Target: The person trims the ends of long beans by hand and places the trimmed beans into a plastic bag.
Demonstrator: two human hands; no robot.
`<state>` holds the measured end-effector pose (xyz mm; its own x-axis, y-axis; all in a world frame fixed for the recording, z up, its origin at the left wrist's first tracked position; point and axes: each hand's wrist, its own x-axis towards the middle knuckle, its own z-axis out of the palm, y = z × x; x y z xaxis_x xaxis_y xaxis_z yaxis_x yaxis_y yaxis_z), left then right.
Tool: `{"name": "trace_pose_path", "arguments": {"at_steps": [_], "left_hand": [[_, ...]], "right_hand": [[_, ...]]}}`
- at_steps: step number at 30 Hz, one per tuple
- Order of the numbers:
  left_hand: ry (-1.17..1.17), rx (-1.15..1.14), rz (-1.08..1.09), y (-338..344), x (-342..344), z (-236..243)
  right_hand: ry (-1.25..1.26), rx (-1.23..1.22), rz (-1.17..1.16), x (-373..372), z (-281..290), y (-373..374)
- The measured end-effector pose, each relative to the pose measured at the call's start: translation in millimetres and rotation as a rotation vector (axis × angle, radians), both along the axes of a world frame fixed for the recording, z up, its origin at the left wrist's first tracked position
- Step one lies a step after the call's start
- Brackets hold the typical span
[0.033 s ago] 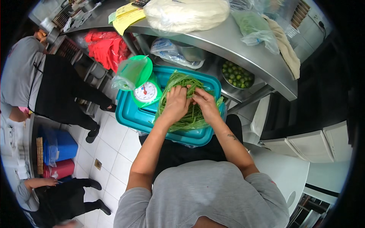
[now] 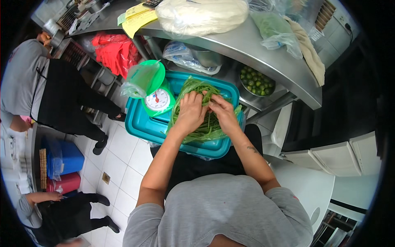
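"What's closest?"

"The person's grey shirt (image 2: 230,206), then black trousers, with a teal tray (image 2: 138,125) just beyond the lap. An open plastic bag (image 2: 187,85) of green beans (image 2: 210,125) lies on its right side."

"And the hands?"

"Both are over the beans. The left hand (image 2: 190,110) has its fingers bent and close together, back upward. The right hand (image 2: 222,112) has its fingers half curled, tips near the left ones. A few beans show between them; I can't tell whether either hand pinches one."

"Anything in the way?"

"On the left, a green scale (image 2: 164,91) shares the tray, just beside the beans, with a small clear bag (image 2: 139,80) drooping over its pan."

"Farther on?"

"A bowl of green limes (image 2: 257,81) sits under the tabletop (image 2: 259,53) on the right, and red bags (image 2: 116,51) are at the left. Up on top are yellow papers (image 2: 138,22), a big white bundle (image 2: 201,16), a pale green bag (image 2: 269,29) and a beige cloth (image 2: 308,55) hanging over the edge."

"Other people?"

"Two co-workers, both off to the left."
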<state>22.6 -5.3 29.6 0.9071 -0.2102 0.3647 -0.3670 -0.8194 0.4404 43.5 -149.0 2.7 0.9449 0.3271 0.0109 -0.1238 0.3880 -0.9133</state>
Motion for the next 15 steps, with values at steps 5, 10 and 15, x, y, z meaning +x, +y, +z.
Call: {"name": "trace_pose_path", "arguments": {"at_steps": [5, 10, 15], "left_hand": [[-0.038, -0.134, 0.030, -3.4, 1.8, 7.5], [0.095, -0.404, 0.004, 6.0, 4.2, -8.7], [0.242, -0.709, -0.028, 1.0, 2.2, 6.3]], "right_hand": [[-0.267, -0.237, 0.004, 9.0, 13.2, -3.3], [-0.444, -0.403, 0.060, 7.8, 14.4, -1.8], [-0.428, -0.359, 0.258, 14.5, 0.3, -1.0]]}}
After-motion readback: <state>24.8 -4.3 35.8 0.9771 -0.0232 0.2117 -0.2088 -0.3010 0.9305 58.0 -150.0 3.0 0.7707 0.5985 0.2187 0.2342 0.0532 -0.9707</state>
